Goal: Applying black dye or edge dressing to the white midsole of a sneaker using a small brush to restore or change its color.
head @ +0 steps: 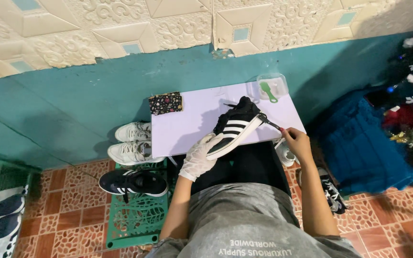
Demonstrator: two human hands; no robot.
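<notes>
My left hand (198,156), in a white glove, grips the toe end of a black sneaker with white stripes (235,126), tilted up over the near edge of a small white table (187,125). My bare right hand (296,142) holds a thin dark-handled brush (268,122) whose tip touches the sneaker's heel.
A dark patterned cloth (165,102) lies at the table's back left. A clear container with a green brush (269,89) stands at the back right. White sneakers (132,142) and a black one (132,183) sit on the floor and a green mat at left. Blue fabric (359,143) lies at right.
</notes>
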